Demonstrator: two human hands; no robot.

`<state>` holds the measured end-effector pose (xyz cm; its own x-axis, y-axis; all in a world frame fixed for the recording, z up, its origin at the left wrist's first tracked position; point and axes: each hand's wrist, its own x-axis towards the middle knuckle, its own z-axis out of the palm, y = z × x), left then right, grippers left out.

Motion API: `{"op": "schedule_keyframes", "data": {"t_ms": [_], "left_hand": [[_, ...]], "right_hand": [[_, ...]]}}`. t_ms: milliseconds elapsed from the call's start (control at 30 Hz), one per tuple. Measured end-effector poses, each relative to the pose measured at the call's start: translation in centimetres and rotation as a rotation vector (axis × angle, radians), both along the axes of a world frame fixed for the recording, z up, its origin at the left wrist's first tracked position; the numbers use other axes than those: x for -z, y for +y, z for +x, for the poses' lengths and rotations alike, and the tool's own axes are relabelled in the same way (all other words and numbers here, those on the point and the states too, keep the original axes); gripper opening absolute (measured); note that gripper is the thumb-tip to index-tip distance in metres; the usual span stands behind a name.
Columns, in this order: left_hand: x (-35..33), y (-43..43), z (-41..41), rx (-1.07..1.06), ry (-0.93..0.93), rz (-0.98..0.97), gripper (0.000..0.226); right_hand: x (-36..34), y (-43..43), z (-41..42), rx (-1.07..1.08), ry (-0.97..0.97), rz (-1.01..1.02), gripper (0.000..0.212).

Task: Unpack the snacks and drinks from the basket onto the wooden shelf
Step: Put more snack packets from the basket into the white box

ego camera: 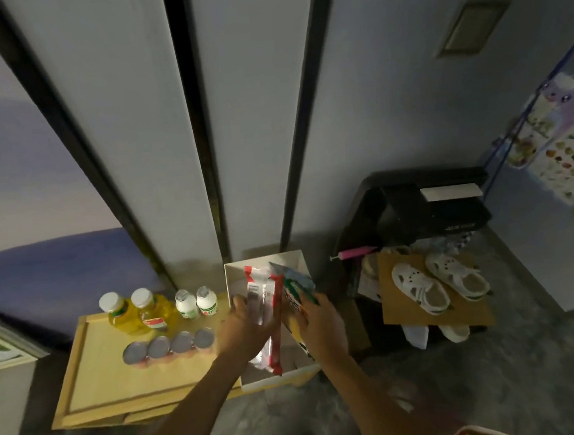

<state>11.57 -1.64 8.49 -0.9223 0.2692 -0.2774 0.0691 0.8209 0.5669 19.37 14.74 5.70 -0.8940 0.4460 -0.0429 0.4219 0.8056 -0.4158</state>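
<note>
Both forearms reach forward over the white basket [310, 372], whose near wall alone shows clearly. The left hand [244, 327] has its fingers closed around a red-edged clear snack packet [264, 308], lifted upright above the basket. The right hand [318, 323] grips a green and yellow packet [295, 297]; its fingers are hidden beneath. Left of the basket, the wooden shelf [95, 380] carries 4 foil-capped cups [170, 346], then 2 yellow juice bottles [137, 313] and 2 small white bottles [196, 303]; labels are unreadable.
</note>
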Motion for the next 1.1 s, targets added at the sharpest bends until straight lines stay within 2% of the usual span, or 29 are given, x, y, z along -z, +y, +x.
{"op": "schedule_keyframes", "data": {"t_ms": [67,233,367,467,567,700,800,967,1100], "left_hand": [[2.0,0.8,0.0,0.001,-0.002,-0.001,0.069],[6.7,2.1,0.5,0.007,-0.058,-0.077,0.057],[9.0,2.5,1.3,-0.006,-0.117,-0.152,0.065],[9.0,2.6,1.8,0.01,-0.07,-0.168,0.064],[8.8,2.3,1.3,0.021,-0.112,-0.165,0.076],[5.9,1.8,0.3,0.023,-0.092,-0.061,0.09],[3.1,0.7,-1.5,0.089,0.002,-0.095,0.093],[-3.7,-1.3,-4.3,0.083,0.199,-0.145,0.103],[-10.1,-4.1,-6.0,0.073,0.342,-0.141,0.112]], "right_hand": [[2.1,-0.1,0.1,-0.015,-0.023,-0.013,0.046],[5.4,0.0,0.3,-0.019,-0.074,-0.099,0.034],[7.6,0.7,0.4,-0.034,-0.105,-0.082,0.03],[8.0,1.0,0.3,-0.069,-0.16,-0.024,0.042],[7.1,0.9,0.3,-0.096,-0.186,-0.005,0.06],[4.4,1.2,-0.1,-0.05,-0.161,0.012,0.062],[0.9,2.3,-0.6,-0.039,-0.115,0.057,0.071],[-7.1,3.8,-2.0,0.011,-0.165,0.171,0.108],[-13.6,3.5,-3.2,0.071,-0.098,0.193,0.116]]}}
